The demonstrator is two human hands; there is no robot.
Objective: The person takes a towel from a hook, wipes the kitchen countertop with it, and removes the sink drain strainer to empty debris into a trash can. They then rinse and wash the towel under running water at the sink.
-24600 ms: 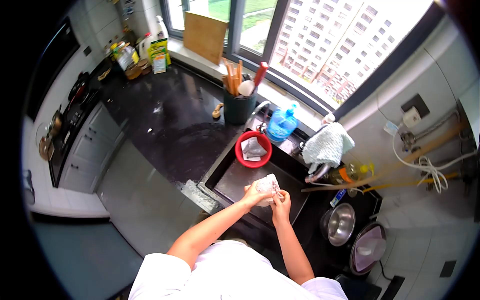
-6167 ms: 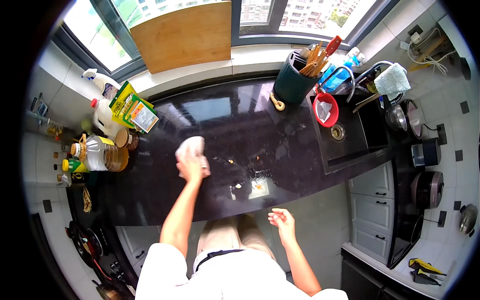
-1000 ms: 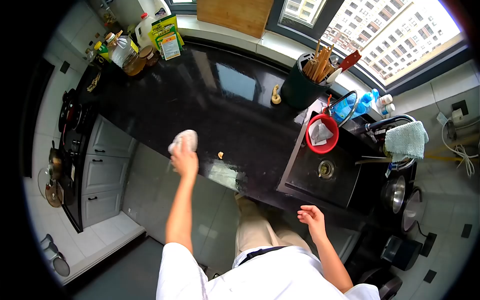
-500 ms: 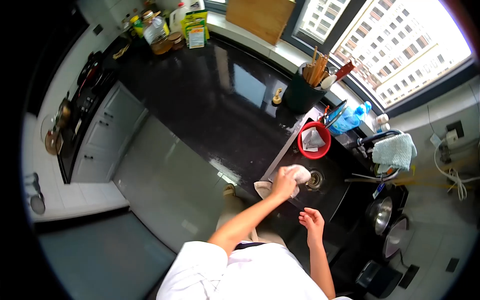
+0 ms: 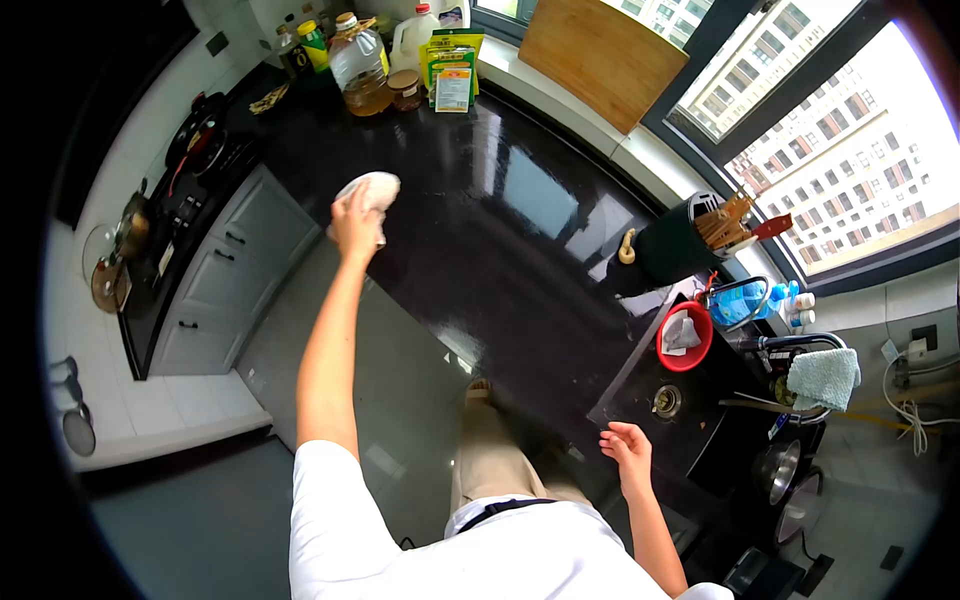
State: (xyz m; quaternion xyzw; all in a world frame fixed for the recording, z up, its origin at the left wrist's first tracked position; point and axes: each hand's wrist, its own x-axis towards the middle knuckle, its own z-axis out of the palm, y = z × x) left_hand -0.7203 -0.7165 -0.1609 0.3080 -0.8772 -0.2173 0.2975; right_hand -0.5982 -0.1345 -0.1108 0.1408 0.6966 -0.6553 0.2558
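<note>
My left hand (image 5: pixel 355 225) presses a pale, bunched cloth (image 5: pixel 377 190) onto the black countertop (image 5: pixel 450 250), near its front edge on the left. Its fingers are wrapped round the cloth. Beside the front edge of the sink (image 5: pixel 690 420), my right hand (image 5: pixel 627 445) hovers with its fingers slightly curled and apart, holding nothing. A red basin (image 5: pixel 703 352) with crumpled pale packaging (image 5: pixel 682 335) in it stands at the back left of the sink.
A dark green utensil holder (image 5: pixel 672 245) stands beside a small beige object (image 5: pixel 627 247) at the back. Jars, an oil bottle (image 5: pixel 360 68) and yellow-green packets (image 5: pixel 453 70) are at the far left. A cutting board (image 5: pixel 600 60) leans at the window. A light blue cloth (image 5: pixel 823 378) hangs over the tap.
My left hand has carried the cloth from the sink's left edge to the far left of the countertop. The small crumb seen a second ago on the counter no longer shows. My right hand stays near the sink.
</note>
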